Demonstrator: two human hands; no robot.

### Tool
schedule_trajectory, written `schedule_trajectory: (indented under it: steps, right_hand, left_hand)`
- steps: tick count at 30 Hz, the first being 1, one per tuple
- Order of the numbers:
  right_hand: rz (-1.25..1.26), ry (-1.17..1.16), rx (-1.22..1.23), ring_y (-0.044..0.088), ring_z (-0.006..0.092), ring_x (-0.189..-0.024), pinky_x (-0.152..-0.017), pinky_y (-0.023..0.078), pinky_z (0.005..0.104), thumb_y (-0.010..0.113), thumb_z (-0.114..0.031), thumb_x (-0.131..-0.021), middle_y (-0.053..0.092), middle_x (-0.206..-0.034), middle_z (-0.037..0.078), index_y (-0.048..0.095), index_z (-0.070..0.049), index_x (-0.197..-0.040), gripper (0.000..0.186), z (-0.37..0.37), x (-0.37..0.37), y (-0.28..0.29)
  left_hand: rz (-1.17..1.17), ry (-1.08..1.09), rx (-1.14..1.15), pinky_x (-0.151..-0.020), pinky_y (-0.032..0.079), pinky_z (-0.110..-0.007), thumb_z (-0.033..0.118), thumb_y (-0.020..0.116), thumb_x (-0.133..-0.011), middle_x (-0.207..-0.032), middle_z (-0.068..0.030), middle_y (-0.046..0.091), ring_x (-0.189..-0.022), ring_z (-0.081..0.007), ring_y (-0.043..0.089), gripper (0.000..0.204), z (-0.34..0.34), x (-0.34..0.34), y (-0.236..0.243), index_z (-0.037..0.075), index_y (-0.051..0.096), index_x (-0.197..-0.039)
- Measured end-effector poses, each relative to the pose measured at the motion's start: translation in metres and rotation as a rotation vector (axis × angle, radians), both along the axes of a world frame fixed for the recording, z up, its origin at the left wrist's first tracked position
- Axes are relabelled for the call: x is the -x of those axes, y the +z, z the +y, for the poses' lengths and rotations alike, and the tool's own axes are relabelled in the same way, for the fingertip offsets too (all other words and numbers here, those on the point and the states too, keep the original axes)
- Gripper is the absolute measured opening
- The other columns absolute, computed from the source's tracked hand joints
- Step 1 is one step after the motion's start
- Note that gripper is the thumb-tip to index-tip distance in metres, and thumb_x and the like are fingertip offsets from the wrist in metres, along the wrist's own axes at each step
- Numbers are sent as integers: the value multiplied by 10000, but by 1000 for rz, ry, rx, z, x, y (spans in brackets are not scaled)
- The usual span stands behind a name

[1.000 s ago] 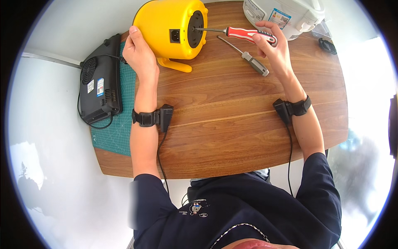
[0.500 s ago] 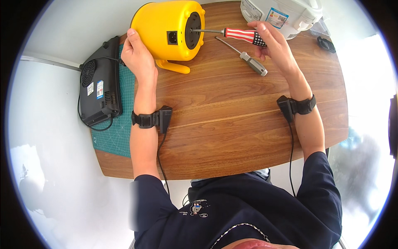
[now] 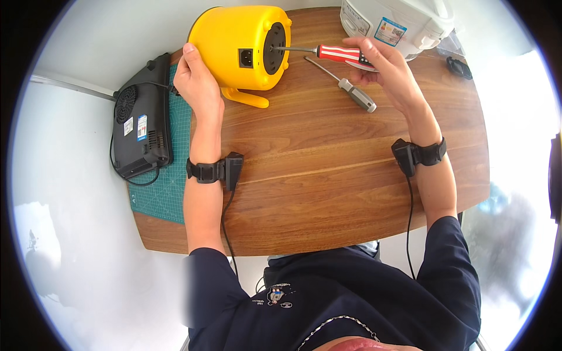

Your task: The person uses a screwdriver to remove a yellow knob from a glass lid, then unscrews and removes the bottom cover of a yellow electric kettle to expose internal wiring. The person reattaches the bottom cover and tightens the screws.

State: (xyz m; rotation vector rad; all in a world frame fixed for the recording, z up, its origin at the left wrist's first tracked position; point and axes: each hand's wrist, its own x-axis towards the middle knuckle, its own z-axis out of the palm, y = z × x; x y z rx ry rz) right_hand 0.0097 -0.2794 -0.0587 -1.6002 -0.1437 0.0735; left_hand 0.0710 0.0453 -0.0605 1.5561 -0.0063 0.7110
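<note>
A yellow pot-shaped appliance (image 3: 228, 50) lies on its side at the far left of the table, its round black base plate (image 3: 274, 49) facing right and its handle toward me. My left hand (image 3: 198, 82) steadies its rim side, fingers wrapped round it and partly hidden. In my right hand (image 3: 386, 73) is a screwdriver (image 3: 338, 54) with a red-and-white striped handle and a dark starred end. Its shaft runs level to the left, and the tip meets the black base plate near the centre. A grey-handled screwdriver (image 3: 357, 95) rests on the table just below that one.
On the left, a black appliance (image 3: 140, 126) with a round vent and cord leans on a green cutting mat (image 3: 180, 134). A white appliance (image 3: 404, 26) stands at the far right, beside a dark coiled item (image 3: 459, 68). The wooden table (image 3: 316, 169) carries everything.
My right hand's fingers have shifted on the striped handle and cover more of its starred end. The tip stays at the base plate. The whole view has moved slightly.
</note>
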Motion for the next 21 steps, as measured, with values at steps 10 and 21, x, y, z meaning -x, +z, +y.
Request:
schedule_trajectory:
  steps: [10, 21]
  right_hand:
    - [-152, -85, 30, 632, 73, -710, -609, 509, 231, 661, -231, -1033, 710, -933, 53, 639, -21, -1316, 353, 2, 0, -6]
    - [51, 5, 94, 650, 86, -759, -634, 511, 227, 523, -309, -1101, 690, -971, 61, 617, -32, -1362, 392, -7, 1, 7]
  left_hand:
    - [-15, -12, 18, -700, 467, -252, 383, 538, -1112, -873, -21, 697, -772, -71, 568, 480, 0, -1, 1, -57, 719, -1047]
    - [-9, -15, 19, -666, 456, -254, 375, 542, -1112, -844, -4, 684, -743, -61, 550, 465, 0, 3, 2, -46, 719, -1027]
